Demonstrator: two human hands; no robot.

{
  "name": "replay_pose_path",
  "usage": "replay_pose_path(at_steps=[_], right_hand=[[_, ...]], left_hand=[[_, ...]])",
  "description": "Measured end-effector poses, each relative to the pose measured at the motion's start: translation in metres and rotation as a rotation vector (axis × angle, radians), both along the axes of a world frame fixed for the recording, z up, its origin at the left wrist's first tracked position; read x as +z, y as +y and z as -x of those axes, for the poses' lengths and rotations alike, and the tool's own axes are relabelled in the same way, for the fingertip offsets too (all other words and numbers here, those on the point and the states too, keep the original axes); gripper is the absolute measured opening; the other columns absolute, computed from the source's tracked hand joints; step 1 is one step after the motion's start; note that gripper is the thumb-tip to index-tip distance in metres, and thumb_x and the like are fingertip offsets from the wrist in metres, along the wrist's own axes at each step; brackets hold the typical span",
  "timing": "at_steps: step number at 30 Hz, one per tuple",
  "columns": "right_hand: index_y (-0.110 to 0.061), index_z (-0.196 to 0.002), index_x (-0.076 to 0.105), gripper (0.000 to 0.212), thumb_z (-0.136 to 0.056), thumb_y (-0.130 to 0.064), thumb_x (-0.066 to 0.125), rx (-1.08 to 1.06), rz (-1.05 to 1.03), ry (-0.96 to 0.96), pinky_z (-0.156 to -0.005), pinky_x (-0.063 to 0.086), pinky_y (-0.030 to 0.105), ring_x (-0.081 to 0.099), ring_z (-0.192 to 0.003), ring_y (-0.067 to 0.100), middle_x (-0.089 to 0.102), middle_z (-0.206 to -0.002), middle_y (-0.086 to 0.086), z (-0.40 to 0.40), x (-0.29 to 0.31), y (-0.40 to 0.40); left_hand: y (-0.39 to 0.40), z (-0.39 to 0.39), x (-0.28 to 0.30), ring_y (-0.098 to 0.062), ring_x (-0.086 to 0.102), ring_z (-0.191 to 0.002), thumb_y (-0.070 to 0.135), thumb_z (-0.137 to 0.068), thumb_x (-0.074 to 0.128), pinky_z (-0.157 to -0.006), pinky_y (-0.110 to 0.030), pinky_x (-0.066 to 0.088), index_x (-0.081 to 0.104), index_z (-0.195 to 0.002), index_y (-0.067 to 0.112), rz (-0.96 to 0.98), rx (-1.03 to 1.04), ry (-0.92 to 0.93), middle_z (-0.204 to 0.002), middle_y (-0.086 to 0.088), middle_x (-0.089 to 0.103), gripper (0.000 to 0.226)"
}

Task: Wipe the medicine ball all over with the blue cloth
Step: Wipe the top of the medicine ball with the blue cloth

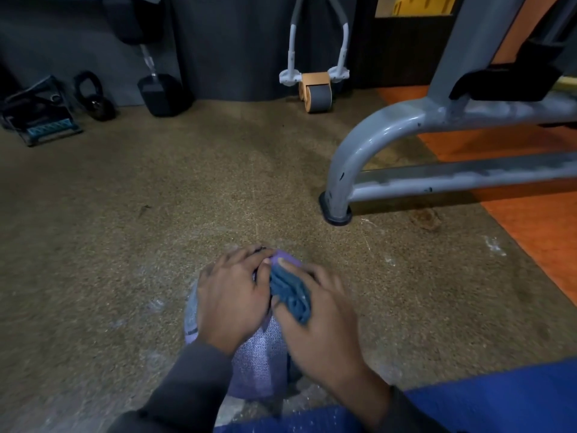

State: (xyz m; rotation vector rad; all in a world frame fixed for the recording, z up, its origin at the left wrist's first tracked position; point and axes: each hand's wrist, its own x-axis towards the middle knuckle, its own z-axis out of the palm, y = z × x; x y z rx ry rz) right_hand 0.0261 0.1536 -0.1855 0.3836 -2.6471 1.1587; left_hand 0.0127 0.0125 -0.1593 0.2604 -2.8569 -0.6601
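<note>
My left hand [229, 303] lies flat on the round, textured purple medicine ball [260, 360], likely heavy and roll-prone, at 6 o'clock on the speckled floor [187, 189], while my right hand [323, 317] presses the soft bunched blue cloth [292, 295] at its 1 o'clock shoulder, fingers curled around it.

We note dim, warm indoor light; far wall nearly black. Wide-angle bending warps the grey painted steel machine frame [406, 126]. Lower edge blurred.

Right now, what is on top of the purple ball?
Both hands: the left hand rests on the medicine ball, the right hand presses the blue cloth onto it. The ball's top is mostly covered.
</note>
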Motion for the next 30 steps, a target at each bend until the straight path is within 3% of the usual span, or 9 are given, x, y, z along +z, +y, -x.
replay_pose_path(at_steps=[2,4,6,10,12,14,19,25,30], right_hand=[[-0.051,-0.112,0.056,0.031,-0.081,-0.051,0.052,-0.019,0.107,-0.121,-0.069,0.045,0.029,0.055,-0.089,0.007,0.059,-0.100,-0.018,0.019,0.007,0.000],[-0.035,-0.088,0.064,0.009,-0.086,-0.042,0.059,-0.094,0.292,-0.384,-0.068,0.048,0.034,0.063,-0.079,0.017,0.067,-0.085,-0.006,0.042,0.009,0.009],[-0.018,-0.083,0.065,0.020,-0.088,-0.037,0.061,-0.171,0.301,-0.481,-0.070,0.052,0.041,0.066,-0.079,0.026,0.068,-0.080,0.002,0.047,0.003,0.017],[-0.037,-0.125,0.056,0.048,-0.081,-0.052,0.049,-0.106,-0.024,-0.099,-0.076,0.044,0.033,0.051,-0.098,0.011,0.056,-0.111,-0.016,0.004,-0.004,0.007],[-0.042,-0.132,0.051,0.056,-0.078,-0.055,0.047,-0.041,-0.094,0.040,-0.076,0.044,0.033,0.049,-0.099,0.011,0.052,-0.114,-0.019,-0.002,-0.001,-0.002],[-0.041,-0.128,0.055,0.052,-0.079,-0.055,0.046,-0.046,-0.063,-0.011,-0.075,0.045,0.034,0.051,-0.096,0.012,0.056,-0.110,-0.017,0.014,0.005,-0.006],[-0.020,-0.087,0.064,0.025,-0.088,-0.044,0.056,-0.207,0.200,-0.462,-0.073,0.053,0.040,0.063,-0.076,0.021,0.066,-0.081,-0.002,0.052,-0.005,0.015],[-0.045,-0.132,0.047,0.056,-0.078,-0.058,0.042,-0.110,0.017,-0.095,-0.075,0.042,0.026,0.045,-0.098,0.003,0.049,-0.111,-0.025,-0.006,-0.007,0.006],[-0.035,-0.120,0.062,0.040,-0.084,-0.048,0.050,-0.116,0.055,-0.192,-0.079,0.042,0.032,0.054,-0.098,0.014,0.059,-0.104,-0.012,0.030,0.007,-0.003]], left_hand=[[0.000,-0.001,0.000,-0.009,0.048,-0.126,0.042,-0.094,0.033,-0.103,-0.040,0.040,0.063,-0.120,0.039,0.002,0.003,0.006,-0.133,0.020,0.056,0.040],[-0.001,-0.003,-0.001,-0.010,0.046,-0.128,0.044,-0.092,0.029,-0.105,-0.039,0.038,0.062,-0.123,0.039,0.002,0.013,0.008,-0.135,0.019,0.055,0.045],[-0.002,-0.005,-0.001,-0.010,0.044,-0.131,0.046,-0.091,0.028,-0.107,-0.041,0.036,0.061,-0.123,0.039,-0.024,0.039,0.008,-0.135,0.019,0.054,0.047],[-0.001,-0.007,0.000,-0.010,0.045,-0.129,0.045,-0.089,0.028,-0.106,-0.042,0.036,0.062,-0.121,0.039,-0.033,0.062,0.009,-0.134,0.020,0.055,0.047],[0.001,-0.007,0.001,-0.010,0.046,-0.127,0.044,-0.091,0.029,-0.106,-0.042,0.036,0.061,-0.122,0.039,-0.017,0.067,-0.003,-0.135,0.020,0.054,0.045],[0.002,-0.008,-0.001,-0.010,0.045,-0.128,0.042,-0.096,0.034,-0.107,-0.042,0.035,0.060,-0.124,0.040,-0.007,0.078,-0.010,-0.136,0.019,0.053,0.039],[0.004,-0.011,-0.005,-0.010,0.040,-0.133,0.039,-0.096,0.041,-0.109,-0.042,0.031,0.061,-0.123,0.041,-0.040,0.125,0.011,-0.137,0.020,0.052,0.033],[-0.001,-0.008,-0.001,-0.010,0.042,-0.132,0.045,-0.091,0.028,-0.108,-0.043,0.034,0.061,-0.123,0.040,-0.042,0.093,0.010,-0.137,0.020,0.052,0.046],[-0.004,-0.010,-0.001,-0.012,0.043,-0.131,0.050,-0.088,0.025,-0.107,-0.045,0.034,0.058,-0.126,0.041,-0.062,0.067,-0.017,-0.138,0.018,0.052,0.051]])
